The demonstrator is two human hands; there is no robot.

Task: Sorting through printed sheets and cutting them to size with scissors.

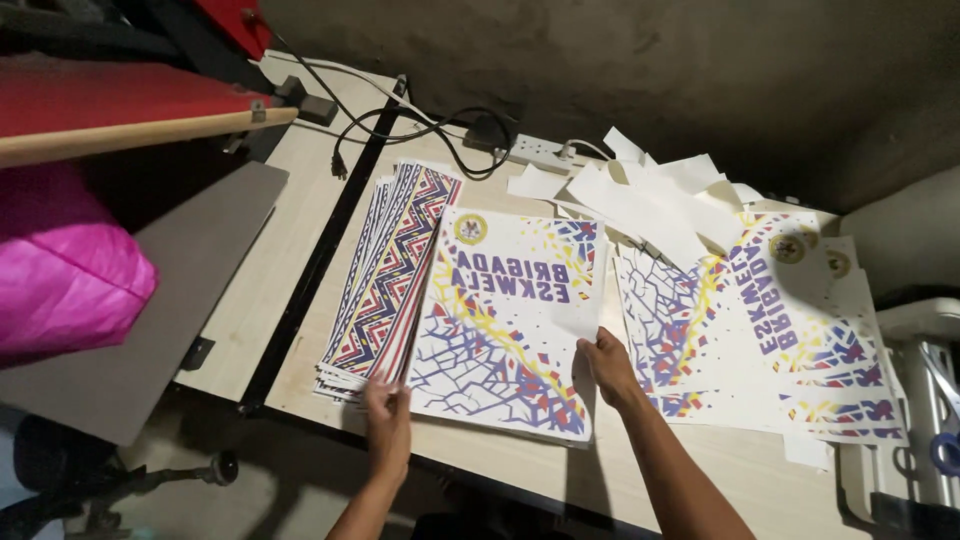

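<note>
two hands work at the near edge of the wooden table [300,250]. the left hand [388,420] lies flat, fingers loosely spread, pressing the near left corner of the printed sheet [505,320] where it meets the striped stack [385,275]. the right hand [607,365] pinches the sheet's right edge between thumb and fingers, forearm angling in from the lower right. the sheet lies flat near the table's middle, long axis running from near edge to far edge, lettering upside down to the camera. a fanned pile of printed sheets [790,320] lies toward the right edge, white scraps [640,200] near the far edge beside a power strip [535,152].
</note>
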